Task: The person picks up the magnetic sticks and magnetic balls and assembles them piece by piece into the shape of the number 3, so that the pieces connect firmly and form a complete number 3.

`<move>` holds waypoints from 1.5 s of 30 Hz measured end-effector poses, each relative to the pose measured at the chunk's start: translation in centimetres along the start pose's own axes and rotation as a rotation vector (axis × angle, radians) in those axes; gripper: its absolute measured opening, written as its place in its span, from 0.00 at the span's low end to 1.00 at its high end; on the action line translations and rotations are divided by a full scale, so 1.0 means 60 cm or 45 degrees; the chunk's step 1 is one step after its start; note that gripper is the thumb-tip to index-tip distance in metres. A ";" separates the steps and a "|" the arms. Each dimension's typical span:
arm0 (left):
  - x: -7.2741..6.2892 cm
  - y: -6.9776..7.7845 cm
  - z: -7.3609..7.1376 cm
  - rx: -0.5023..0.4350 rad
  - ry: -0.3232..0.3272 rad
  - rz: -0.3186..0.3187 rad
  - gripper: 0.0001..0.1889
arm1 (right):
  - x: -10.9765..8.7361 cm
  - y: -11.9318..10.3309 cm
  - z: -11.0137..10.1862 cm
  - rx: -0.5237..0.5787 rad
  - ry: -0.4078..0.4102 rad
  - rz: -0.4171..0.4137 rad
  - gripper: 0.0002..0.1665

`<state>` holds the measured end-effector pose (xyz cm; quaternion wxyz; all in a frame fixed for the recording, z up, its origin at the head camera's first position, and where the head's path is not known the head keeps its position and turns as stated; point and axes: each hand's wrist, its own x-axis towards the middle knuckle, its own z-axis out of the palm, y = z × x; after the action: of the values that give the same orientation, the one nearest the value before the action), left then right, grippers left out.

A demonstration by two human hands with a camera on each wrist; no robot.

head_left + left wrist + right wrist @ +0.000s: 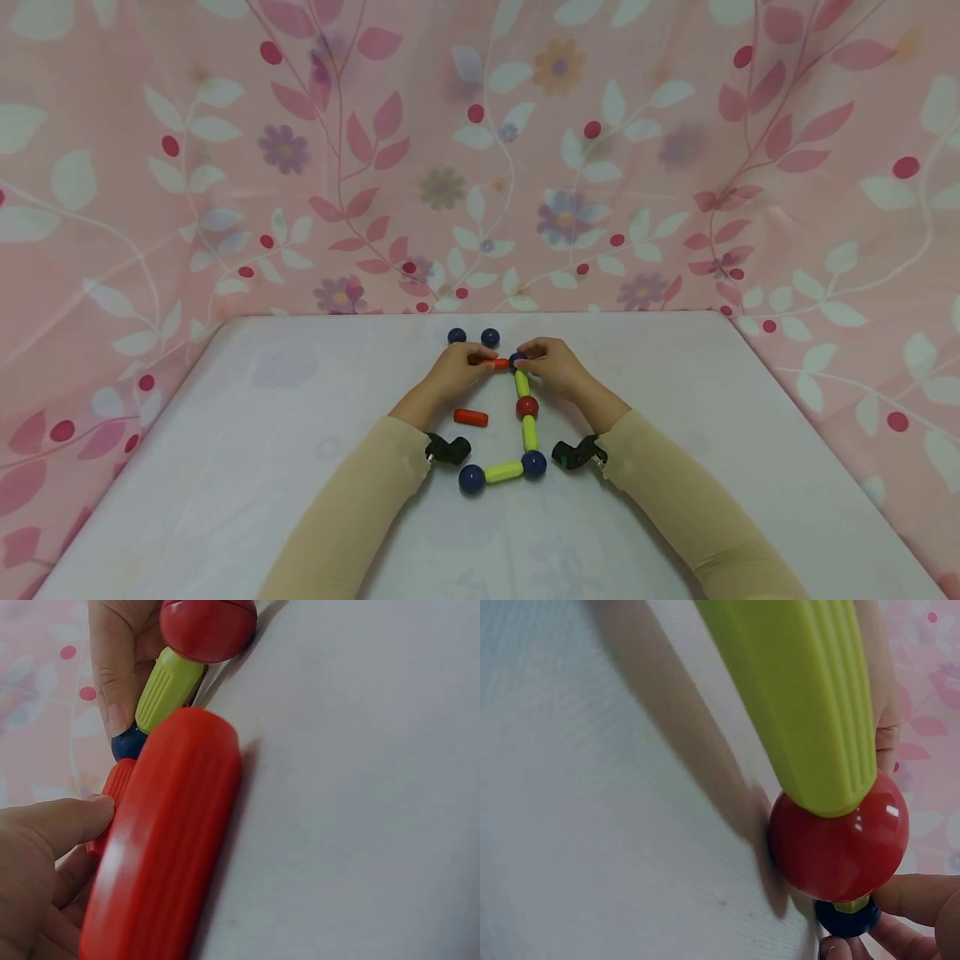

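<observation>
Between thumb and fingers my left hand [456, 367] pinches a red rod [116, 787], its far end against a dark blue ball [129, 742]. That ball is gripped by my right hand [557, 365]. From it a chain runs toward me: a yellow-green rod [522, 384], a red ball [527, 407], another yellow-green rod [530, 433] and a blue ball [534, 464]. There it bends left through a third yellow-green rod [503, 472] to a blue ball [472, 479] at the end. A loose red rod [471, 417] lies left of the chain, large in the left wrist view.
Two loose blue balls, one on the left [457, 336] and one on the right [491, 337], sit behind my left hand. A white cloth covers the table [225, 467]. Pink floral fabric [480, 167] hangs beyond its back edge. Both wrists carry black cameras.
</observation>
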<state>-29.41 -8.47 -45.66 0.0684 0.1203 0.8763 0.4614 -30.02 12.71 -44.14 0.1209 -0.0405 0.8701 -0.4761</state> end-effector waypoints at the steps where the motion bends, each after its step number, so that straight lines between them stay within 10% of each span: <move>1: 0.000 -0.001 0.000 -0.002 0.003 0.001 0.13 | 0.000 0.000 0.000 0.000 0.003 0.000 0.20; 35: -0.009 -0.016 -0.004 -0.071 0.066 0.016 0.13 | -0.006 0.001 0.002 0.033 0.010 -0.004 0.20; 45: -0.011 -0.014 -0.034 -0.174 0.312 0.086 0.11 | -0.008 -0.001 0.003 0.016 0.016 -0.005 0.20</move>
<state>-29.36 -10.70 -45.18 -0.0466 0.0876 0.8401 0.5333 -29.51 12.65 -44.11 0.1147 -0.0382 0.8678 -0.4820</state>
